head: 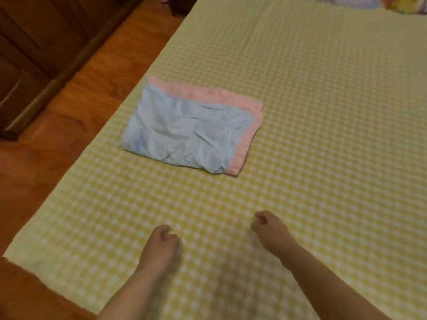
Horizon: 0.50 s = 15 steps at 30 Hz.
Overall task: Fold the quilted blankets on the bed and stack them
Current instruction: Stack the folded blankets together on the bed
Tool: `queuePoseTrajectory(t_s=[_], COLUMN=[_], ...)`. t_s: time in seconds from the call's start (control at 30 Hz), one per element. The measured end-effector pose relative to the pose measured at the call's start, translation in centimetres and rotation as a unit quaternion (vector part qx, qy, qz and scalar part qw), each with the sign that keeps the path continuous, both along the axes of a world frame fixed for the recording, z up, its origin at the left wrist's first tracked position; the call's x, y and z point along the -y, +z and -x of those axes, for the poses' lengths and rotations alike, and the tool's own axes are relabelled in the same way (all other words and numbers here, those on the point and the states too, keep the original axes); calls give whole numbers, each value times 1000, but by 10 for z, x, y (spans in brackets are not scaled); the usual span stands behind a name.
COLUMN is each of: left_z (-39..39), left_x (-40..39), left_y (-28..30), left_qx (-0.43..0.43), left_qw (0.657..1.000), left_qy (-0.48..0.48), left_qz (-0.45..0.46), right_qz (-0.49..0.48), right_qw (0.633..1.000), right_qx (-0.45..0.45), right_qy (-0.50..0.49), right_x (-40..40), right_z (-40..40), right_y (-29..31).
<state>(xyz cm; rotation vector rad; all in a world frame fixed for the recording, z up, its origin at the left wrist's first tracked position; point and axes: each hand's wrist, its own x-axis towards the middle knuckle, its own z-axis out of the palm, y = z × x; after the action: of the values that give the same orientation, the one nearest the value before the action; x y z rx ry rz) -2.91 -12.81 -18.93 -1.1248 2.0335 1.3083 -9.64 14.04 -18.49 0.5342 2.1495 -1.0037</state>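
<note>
One blue quilted blanket with a pink border lies folded near the left edge of the yellow checked bed. More bedding shows at the far end, probably awaiting folding. The left hand and right hand hover with curled fingers, holding nothing.

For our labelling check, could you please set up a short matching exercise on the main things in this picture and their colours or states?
Things:
1. blanket
2. bed
3. floor
4. left hand

Descriptions:
A. orange-brown wood
B. yellow and white checks
C. light blue with a pink border, folded
D. fingers curled, holding nothing

Pairs: 1-C, 2-B, 3-A, 4-D
</note>
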Motion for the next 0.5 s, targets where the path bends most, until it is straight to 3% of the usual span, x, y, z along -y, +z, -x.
queuePoseTrajectory(t_s=[0.13, 0.23, 0.3, 0.4, 0.5], left_z=[40, 70, 88, 121, 150], left_x=[51, 72, 83, 89, 81], left_y=[-24, -38, -48, -51, -31], left_qx=[-48, -57, -55, -65, -107], left_qw=[974, 952, 939, 910, 867], left_qy=[186, 248, 268, 304, 353], left_qz=[-118, -167, -207, -276, -335], right_qz=[121, 302, 377, 383, 338], right_qw=[969, 882, 833, 828, 864], right_qx=[-12, -15, 21, 50, 41], right_qy=[-213, -363, -405, -407, -371], right_x=[53, 86, 101, 90, 37], right_z=[91, 162, 192, 194, 145], right_y=[-34, -58, -61, -38, 23])
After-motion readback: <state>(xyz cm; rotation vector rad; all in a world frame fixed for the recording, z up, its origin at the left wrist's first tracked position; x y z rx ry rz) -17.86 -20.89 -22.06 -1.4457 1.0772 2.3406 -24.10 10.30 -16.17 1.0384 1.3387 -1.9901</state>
